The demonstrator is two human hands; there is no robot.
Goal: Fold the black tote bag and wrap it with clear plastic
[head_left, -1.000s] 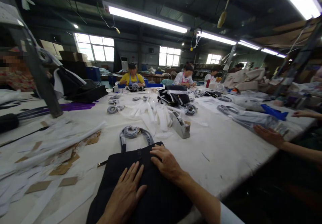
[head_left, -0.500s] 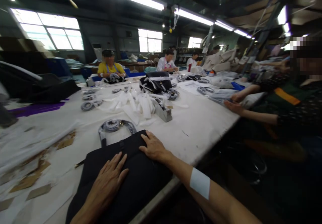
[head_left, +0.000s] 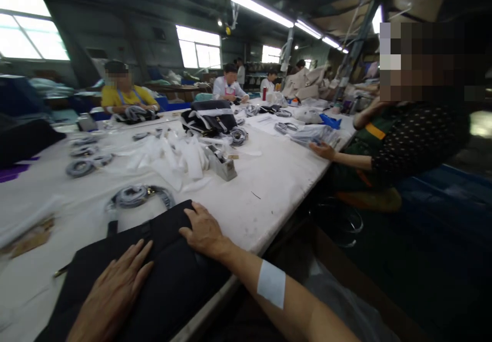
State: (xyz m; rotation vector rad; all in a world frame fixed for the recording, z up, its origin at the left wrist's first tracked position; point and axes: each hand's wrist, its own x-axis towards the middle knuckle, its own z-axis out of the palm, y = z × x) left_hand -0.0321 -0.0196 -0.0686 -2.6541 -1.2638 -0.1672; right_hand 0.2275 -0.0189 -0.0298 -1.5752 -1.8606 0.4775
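Note:
A black bag [head_left: 165, 265] lies flat at the table's near edge. Its wrapped handle [head_left: 166, 197] arches out beyond the top side, and a coiled strap [head_left: 132, 197] in clear wrapping rests within that loop. My left hand [head_left: 117, 280] is laid flat on the bag's face, fingers stretched out together. On the upper right corner rests my right hand [head_left: 203, 229], its fingers spread and curving over the edge. Neither hand grips anything. A white patch [head_left: 271, 283] is stuck to my right forearm.
On the white-covered table [head_left: 246, 203] stand a grey tape dispenser [head_left: 221, 163], white foam strips [head_left: 177, 160], several wrapped coils [head_left: 80, 167] and another black bag [head_left: 211, 116]. At right, a co-worker in a dotted sleeve [head_left: 415, 142] reaches over a plastic-wrapped item [head_left: 311, 134]. Other people sit along the far side.
The view has turned to the right, so the table things stand further left. Both my hands still rest on the bag. The co-worker at right has lifted one hand from the table.

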